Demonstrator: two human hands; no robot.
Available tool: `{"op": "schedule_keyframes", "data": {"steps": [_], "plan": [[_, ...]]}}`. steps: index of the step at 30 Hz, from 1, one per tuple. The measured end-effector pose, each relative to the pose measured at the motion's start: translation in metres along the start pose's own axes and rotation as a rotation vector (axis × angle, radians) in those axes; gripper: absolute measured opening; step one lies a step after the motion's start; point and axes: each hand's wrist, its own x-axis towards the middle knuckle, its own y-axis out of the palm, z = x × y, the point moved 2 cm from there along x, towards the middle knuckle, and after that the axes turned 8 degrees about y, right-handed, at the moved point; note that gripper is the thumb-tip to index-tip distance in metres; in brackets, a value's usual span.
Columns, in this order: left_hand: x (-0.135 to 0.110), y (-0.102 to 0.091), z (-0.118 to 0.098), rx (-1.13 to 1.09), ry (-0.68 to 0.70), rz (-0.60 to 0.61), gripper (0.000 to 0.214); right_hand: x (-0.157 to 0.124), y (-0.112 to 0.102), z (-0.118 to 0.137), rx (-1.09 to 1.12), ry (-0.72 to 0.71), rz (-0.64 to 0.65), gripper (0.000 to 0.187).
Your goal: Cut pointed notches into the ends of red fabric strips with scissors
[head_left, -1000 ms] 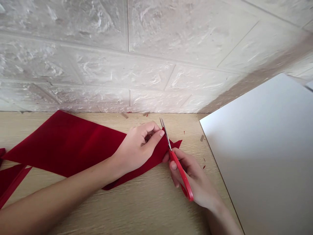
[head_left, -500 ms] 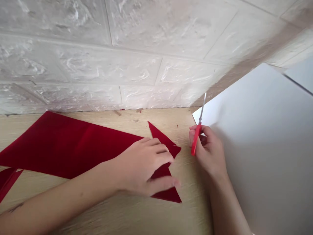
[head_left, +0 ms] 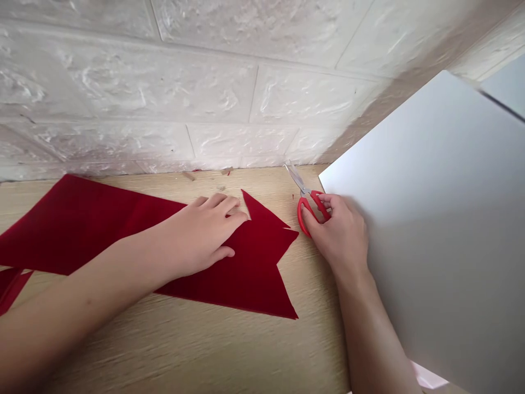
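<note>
A long, dark red sheet (head_left: 254, 273), velvety like felt or cloth, lies across the table. Its right end has a V-shaped notch between two points, and a further pointed flap sticks up along its upper edge. My left hand (head_left: 205, 235) rests flat on the sheet with fingers apart, just left of that flap. To the right of the sheet, my right hand (head_left: 344, 235) holds red-handled scissors (head_left: 304, 191). Their handles are around its thumb and fingers, and the slightly parted blades point up and left toward the wall, apart from the sheet.
A whitish brick-patterned wall (head_left: 213, 104) rises behind the pale wooden table (head_left: 246, 355). A large white panel (head_left: 435, 230) leans along the right side, close to my right forearm. Another red piece (head_left: 12, 290) shows at the far left. Small scraps (head_left: 188, 176) lie by the wall.
My left hand has slid left along the sheet, uncovering its notched end. The scissors have turned from edge-on, pointing up, to pointing up-left with blades apart. The view has shifted slightly.
</note>
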Motion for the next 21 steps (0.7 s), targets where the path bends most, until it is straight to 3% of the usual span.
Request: {"op": "schedule_keyframes", "data": {"steps": [6, 15, 18, 21], "plan": [[0.0, -0.001, -0.002, -0.057, -0.037, 0.082, 0.06, -0.001, 0.001, 0.004, -0.061, -0.003, 0.026, 0.035], [-0.002, -0.002, -0.005, -0.019, -0.039, 0.096, 0.058, -0.002, 0.008, -0.001, -0.06, -0.109, 0.004, 0.029], [-0.005, -0.002, -0.019, 0.138, 0.044, -0.029, 0.054, 0.0, 0.009, -0.002, -0.071, -0.126, 0.003, 0.03], [-0.004, 0.007, -0.051, 0.258, 0.276, -0.23, 0.044, 0.0, 0.01, -0.001, -0.091, -0.127, 0.013, 0.032]]}}
